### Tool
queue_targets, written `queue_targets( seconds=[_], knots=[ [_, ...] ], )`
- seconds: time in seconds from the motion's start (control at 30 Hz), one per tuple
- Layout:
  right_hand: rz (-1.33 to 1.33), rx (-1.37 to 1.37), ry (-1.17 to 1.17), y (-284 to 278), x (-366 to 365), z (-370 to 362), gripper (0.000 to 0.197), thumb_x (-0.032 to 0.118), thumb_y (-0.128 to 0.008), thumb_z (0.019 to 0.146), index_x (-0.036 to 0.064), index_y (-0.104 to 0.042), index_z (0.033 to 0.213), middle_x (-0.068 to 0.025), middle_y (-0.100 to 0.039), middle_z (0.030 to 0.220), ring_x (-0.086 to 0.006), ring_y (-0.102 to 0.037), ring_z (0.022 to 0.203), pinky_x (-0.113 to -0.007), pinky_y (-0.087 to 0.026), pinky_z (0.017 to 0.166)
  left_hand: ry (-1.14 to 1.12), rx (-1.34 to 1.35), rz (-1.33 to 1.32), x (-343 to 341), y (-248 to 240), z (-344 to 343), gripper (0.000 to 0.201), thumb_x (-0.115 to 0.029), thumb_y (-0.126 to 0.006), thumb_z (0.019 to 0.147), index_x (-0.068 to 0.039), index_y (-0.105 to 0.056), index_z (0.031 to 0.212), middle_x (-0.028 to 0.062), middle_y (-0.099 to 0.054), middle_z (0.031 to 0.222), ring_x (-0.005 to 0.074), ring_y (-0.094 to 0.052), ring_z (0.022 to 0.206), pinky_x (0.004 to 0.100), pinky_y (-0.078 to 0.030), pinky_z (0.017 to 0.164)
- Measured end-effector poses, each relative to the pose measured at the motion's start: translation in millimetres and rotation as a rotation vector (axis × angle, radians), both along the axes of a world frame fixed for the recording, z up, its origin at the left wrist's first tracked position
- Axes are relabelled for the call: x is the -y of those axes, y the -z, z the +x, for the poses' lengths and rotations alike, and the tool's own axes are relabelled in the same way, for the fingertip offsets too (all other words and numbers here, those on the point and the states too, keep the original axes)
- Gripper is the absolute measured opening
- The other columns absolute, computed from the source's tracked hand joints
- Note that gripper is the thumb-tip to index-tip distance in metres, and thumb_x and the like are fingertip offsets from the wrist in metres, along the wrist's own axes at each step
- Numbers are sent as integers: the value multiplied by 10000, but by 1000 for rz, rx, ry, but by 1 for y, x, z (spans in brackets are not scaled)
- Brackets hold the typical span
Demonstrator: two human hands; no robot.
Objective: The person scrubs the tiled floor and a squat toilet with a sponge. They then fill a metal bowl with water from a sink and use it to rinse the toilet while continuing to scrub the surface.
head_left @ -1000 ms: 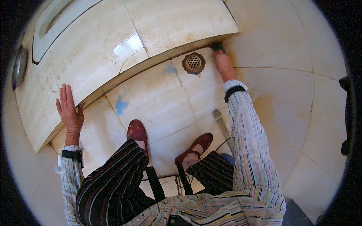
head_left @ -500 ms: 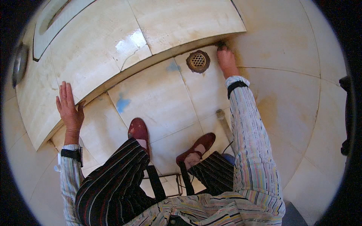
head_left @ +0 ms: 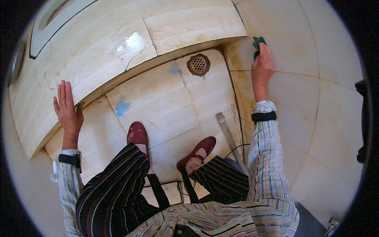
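While the left hand (head_left: 70, 113) lies flat (metal bowl (head_left: 16, 64) beyond, contents unclear), the right hand (head_left: 263, 68) grips a green scrubber (head_left: 258, 41).

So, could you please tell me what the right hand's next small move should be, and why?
Probably slide the small dark green scrubbing pad leftward onto the yellowish-brown stain on the cream tiles, since the right hand holds it and that discoloration shows close beside it.

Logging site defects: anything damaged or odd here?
Yes: a crack cuts the tiled step near its front edge; the drain has a ragged, dark border; a blue patch mars the pale floor.
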State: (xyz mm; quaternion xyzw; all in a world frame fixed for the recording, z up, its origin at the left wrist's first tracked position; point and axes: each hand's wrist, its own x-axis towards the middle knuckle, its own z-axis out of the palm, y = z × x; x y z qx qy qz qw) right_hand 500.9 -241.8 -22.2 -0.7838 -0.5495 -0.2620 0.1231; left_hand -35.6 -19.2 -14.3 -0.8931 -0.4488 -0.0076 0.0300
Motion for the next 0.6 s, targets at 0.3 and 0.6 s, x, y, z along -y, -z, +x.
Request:
queue_targets(
  seconds=[0.3, 0.6],
  knots=[
    [-399, -104, 123, 54, -21, 2, 300, 15, -532, 777, 30, -579, 1072, -106, -559, 1166, -327, -596, 850, -396, -500, 739, 48, 32, 36, -3, 3, 0, 834, -55, -659, 714, -110, -213, 1416, 71, -224, 1475, 233, -220, 1356, 438, -164, 1082],
    [-520, -110, 132, 112, -28, -5, 222, 34, -487, 806, 1, -579, 1004, -188, -577, 1037, -344, -616, 781, -438, -534, 666, 58, 21, 40, 0, 2, 1, 841, -34, -658, 703, -104, -214, 1414, 87, -237, 1467, 239, -224, 1354, 438, -169, 1080]
  ],
)
